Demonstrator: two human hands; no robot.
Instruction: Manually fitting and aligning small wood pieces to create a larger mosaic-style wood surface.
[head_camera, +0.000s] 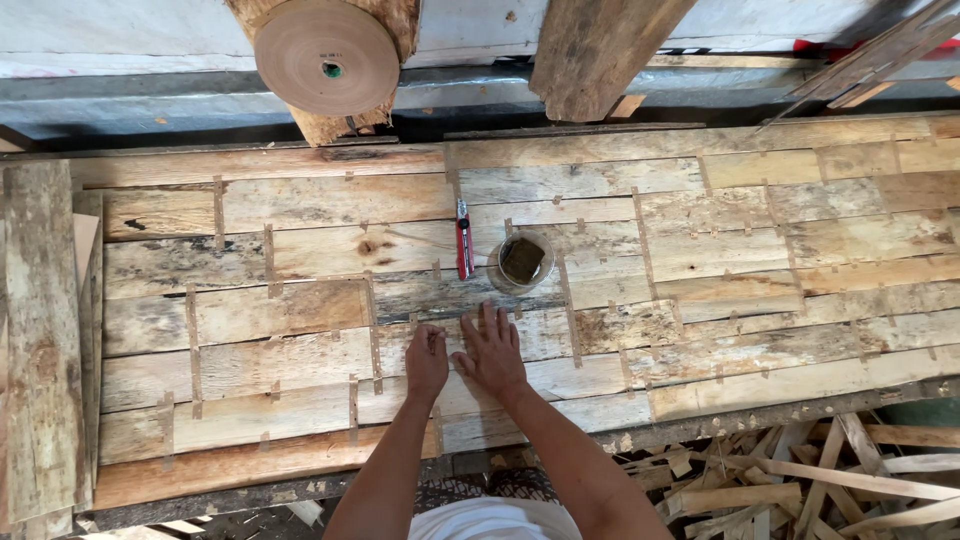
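At the far left, a stack of weathered boards (40, 340) is laid lengthwise along the edge of the bench. Above and a little to the right, a large roll of brown paper tape (326, 56) is seen on end against a rough wooden post. The bench itself is covered by a sheet of veneer strips (300, 310), pale and grey pieces set edge to edge and joined by short bits of brown tape across the seams. Near the middle of the sheet's near side, the left hand (427, 362) is rested on the veneer with its fingers bent and drawn together at a seam; whether anything is pinched under them cannot be told. Just beside it, almost touching, the right hand (492, 352) is laid flat on the same sheet, fingers spread and empty. Beyond the hands, a red utility knife (464, 240) is placed on the veneer, pointing away from the person, and just to its right a clear glass bowl (521, 262) holding a dark sponge-like block is set. Below the bench at the right, a heap of wood offcuts (800, 480) is piled on the floor.
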